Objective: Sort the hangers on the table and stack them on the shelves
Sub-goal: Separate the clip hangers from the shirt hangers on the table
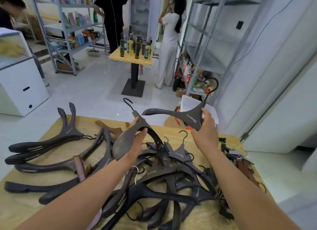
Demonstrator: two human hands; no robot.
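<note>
While I hold a hanger in each hand, sorting is under way.
My left hand [139,137] curls round the first hanger [120,144] at its shoulder; my right hand [206,127] pinches the second hanger [171,114] at the neck, both above the pile [163,178] on the table [25,204]. Next, likely: compare types, lay each with its matching row [42,149] at left; shelves [211,46] come later.

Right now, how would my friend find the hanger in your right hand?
Find the wooden table piled with dark hangers. Above its far edge, the right hand grips one hanger by its neck. Only this one stands upright, hook on top.
</note>
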